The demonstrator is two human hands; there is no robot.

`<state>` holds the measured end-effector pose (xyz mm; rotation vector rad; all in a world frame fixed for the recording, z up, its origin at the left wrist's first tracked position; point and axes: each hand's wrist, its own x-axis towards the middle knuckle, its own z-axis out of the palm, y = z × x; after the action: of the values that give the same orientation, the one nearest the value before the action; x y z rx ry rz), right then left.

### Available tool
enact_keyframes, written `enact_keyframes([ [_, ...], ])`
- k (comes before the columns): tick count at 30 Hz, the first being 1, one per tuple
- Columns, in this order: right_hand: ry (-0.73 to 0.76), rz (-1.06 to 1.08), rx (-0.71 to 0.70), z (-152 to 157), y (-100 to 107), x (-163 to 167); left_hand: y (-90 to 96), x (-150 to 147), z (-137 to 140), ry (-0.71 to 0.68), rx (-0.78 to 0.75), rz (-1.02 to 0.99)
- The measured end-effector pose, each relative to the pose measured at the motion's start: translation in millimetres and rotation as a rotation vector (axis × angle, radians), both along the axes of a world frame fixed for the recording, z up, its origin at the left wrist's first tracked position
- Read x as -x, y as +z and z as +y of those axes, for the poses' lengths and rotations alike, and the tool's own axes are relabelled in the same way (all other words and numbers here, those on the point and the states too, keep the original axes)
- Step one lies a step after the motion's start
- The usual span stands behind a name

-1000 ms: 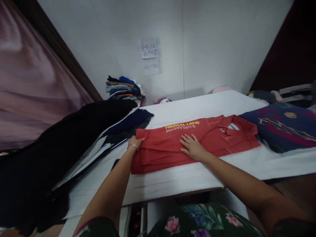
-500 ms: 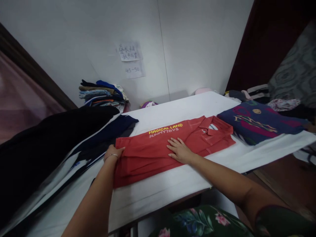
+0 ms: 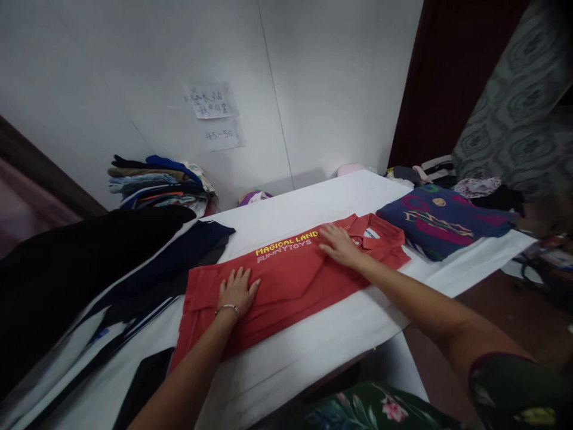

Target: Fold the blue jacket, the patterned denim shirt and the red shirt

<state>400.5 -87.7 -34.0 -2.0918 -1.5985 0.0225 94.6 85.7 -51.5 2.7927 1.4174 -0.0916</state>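
Note:
A red collared shirt lies folded lengthwise on the white-covered table, its collar toward the right. Yellow and white lettering reading "MAGICAL LAND FUNNYTOYS" runs along its far side. My left hand, with a bracelet at the wrist, rests flat on the shirt's left part, fingers spread. Over the upper part, just right of the lettering and near the collar, is my right hand, its fingers stretched out and slightly blurred. Neither hand grips the cloth.
A folded blue patterned garment lies right of the shirt. Dark clothes are heaped on the left, with a stack of folded clothes behind them. Handwritten paper notes hang on the wall. The white table cover shows behind the shirt.
My left hand has left the shirt's left edge and now lies flat further in. My right hand has moved up the shirt toward the collar. The view has shifted right.

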Motion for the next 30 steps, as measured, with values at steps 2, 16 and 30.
enact_keyframes([
  [2, -0.174, -0.048, 0.07, 5.5, 2.2, -39.3, 3.2, 0.4, -0.4, 0.003, 0.003, 0.007],
  [16, -0.35, -0.056, 0.418, 0.0, -21.1, -132.9, 1.3, -0.4, -0.3, 0.017, -0.009, 0.03],
  [30, -0.338, -0.12, 0.364, 7.8, -22.6, -112.4, 5.5, -1.8, -7.8, 0.017, 0.024, -0.001],
])
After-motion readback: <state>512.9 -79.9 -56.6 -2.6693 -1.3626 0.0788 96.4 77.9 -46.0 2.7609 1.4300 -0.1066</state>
